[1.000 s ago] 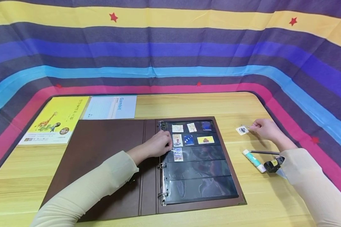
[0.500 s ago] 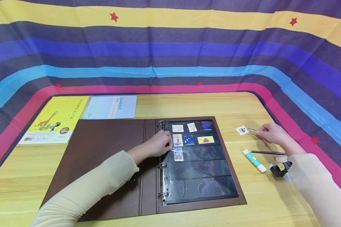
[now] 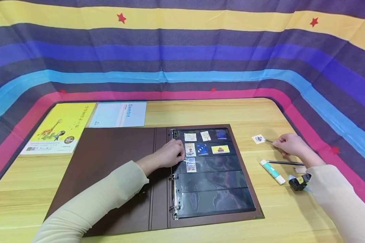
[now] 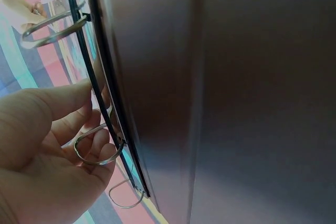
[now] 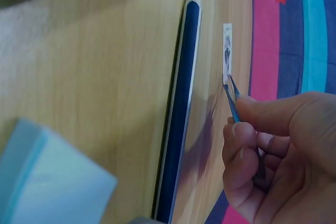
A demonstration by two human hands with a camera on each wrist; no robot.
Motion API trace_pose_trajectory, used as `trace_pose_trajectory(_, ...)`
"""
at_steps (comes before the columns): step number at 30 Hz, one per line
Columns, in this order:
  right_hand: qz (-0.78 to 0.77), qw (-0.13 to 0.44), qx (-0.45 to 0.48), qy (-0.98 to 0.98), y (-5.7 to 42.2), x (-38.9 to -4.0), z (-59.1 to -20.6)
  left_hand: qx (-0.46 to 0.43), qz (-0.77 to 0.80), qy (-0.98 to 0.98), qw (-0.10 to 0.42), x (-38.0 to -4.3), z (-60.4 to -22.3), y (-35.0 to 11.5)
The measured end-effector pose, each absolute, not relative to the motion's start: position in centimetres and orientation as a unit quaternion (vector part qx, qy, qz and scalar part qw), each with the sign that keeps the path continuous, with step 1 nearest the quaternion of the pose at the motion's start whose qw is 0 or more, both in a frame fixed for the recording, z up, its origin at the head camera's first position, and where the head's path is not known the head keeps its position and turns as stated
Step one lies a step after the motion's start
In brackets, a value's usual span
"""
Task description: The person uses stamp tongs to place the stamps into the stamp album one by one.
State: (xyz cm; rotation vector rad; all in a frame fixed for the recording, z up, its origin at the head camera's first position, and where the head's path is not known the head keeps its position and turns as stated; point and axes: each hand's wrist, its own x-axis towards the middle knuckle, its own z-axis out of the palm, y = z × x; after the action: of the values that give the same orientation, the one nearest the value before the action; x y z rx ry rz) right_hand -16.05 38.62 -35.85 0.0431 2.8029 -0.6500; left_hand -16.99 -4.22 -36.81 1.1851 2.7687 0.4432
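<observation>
A brown ring-binder stamp album [image 3: 121,175] lies with its cover turned back and a black stock page [image 3: 216,182] showing. My left hand [image 3: 171,153] is at the page's ring side, fingertips pinching the clear pocket strip [image 3: 185,161] at the third row, beside a blue-purple stamp [image 3: 190,165]. In the left wrist view, the thumb and fingers bend at the page edge near the metal rings [image 4: 97,148]. My right hand [image 3: 290,144] pinches tweezers [image 5: 232,106]. Their tips meet the lower end of a white stamp [image 5: 227,51] with a dark picture, right of the album.
Several stamps fill the top two rows, among them a yellow one [image 3: 220,149]. Near my right forearm are a pencil [image 3: 284,163], a teal-and-white eraser [image 3: 272,172] and a black object [image 3: 299,182]. A yellow book [image 3: 59,128] and a Gambit notebook [image 3: 118,114] lie back left.
The right hand drew back slightly rightward and toward the body; the tweezer tips now sit at the white stamp's right edge. The left hand has stayed in place.
</observation>
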Motion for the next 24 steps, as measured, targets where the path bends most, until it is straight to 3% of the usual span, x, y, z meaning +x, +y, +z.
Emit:
trace_pose_trajectory(12,-0.205,0.071,0.006,0.976,37.6,-16.0,-35.5,0.392,0.147,0.907,0.046,-17.1,-36.9,-4.2)
trace_pose_trajectory(24,-0.178,0.08,0.007,0.981,39.2,-15.6,-34.5,0.391,0.151,0.906,0.049,-17.1,-37.0,-4.3)
